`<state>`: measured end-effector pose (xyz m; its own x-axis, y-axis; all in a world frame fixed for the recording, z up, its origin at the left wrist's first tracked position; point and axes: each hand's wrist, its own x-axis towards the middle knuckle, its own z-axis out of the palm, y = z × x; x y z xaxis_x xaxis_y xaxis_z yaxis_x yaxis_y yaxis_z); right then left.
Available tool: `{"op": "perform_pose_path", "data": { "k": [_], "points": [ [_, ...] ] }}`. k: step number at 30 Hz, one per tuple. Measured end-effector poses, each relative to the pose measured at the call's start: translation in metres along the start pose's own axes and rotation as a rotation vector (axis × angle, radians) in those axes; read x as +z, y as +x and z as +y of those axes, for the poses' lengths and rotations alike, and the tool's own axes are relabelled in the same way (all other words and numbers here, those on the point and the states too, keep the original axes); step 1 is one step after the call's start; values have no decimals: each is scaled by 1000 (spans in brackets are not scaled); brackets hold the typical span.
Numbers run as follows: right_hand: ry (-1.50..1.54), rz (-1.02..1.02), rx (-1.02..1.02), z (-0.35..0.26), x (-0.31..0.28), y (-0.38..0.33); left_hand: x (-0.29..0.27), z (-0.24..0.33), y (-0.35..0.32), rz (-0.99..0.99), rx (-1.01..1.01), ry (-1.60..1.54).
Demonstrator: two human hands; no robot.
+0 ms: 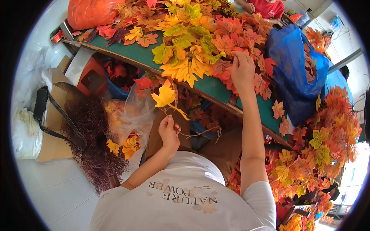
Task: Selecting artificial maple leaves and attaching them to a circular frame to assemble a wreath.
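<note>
My left hand (169, 133), above my lap, is closed round a thin brown stem (189, 135) that trails off to the right in a loose curl. At its upper end, yellow artificial maple leaves (164, 95) stick out above the fingers. Over the table, my right hand (243, 73) reaches into a heap of orange-red artificial leaves (227, 42). Its fingers are bent together at the heap, and what they pinch, if anything, is hidden. Yellow leaves (189, 65) and yellow-green leaves (162, 53) lie to the left of this hand, overhanging the table's near edge.
The green table (144, 56) has a wooden edge. A blue plastic bag (295, 73) stands at right, above hanging leaf garlands (323, 134). An orange-red bag (90, 13) sits far left. Brown stems (90, 142) are bundled beside a cardboard box (58, 123). A person in red (268, 7) is across the table.
</note>
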<state>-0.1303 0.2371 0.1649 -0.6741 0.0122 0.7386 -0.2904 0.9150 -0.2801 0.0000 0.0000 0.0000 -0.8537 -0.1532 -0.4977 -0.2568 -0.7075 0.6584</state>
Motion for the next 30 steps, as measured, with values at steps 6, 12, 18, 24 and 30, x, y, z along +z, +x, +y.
{"op": "perform_pose_path", "data": {
  "k": [6, 12, 18, 24, 30],
  "points": [
    [39, 119, -142, 22, 28, 69, -3, 10, 14, -9, 4, 1],
    [64, -33, -175, 35, 47, 123, -6, 14, 19, 26, -13, -22],
    [-187, -252, -84, 41, 68, 115, -7, 21, 26, 26, -11, -17],
    [-316, -623, -26, 36, 70, 112, -8, 23, 30, 40, -32, -35],
    [26, 159, 108, 53, 68, 121, -3, 21, 22, 12, -23, -17]
  ]
}}
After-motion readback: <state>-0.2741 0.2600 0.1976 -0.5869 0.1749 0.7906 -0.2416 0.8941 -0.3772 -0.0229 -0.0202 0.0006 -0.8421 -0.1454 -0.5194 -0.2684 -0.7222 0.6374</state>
